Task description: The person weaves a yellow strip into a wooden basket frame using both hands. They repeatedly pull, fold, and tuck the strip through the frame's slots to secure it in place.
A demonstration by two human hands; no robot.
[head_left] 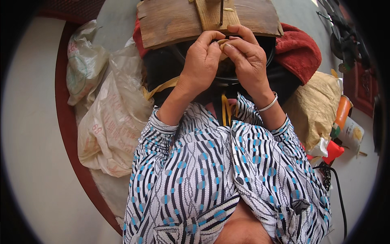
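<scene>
My left hand [201,61] and my right hand [247,59] meet at the top middle, thumbs and fingertips close together. Pinched between them is a small, curved, tan piece [223,45], largely covered by the fingers, so its kind is unclear. Just beyond the fingertips lies a wooden board [170,20] with a narrower wooden block [213,14] across its middle. A thin dark metal rod [222,12] stands up at that block. Below the hands, a dark round basin [227,80] is partly hidden, its contents hard to make out.
Whitish plastic bags [115,134] lie at the left. To the right are a red towel [298,51], a tan sack [315,110], an orange-and-green cylinder [340,116] and a white container [352,134]. A black cable [340,187] runs down the right side.
</scene>
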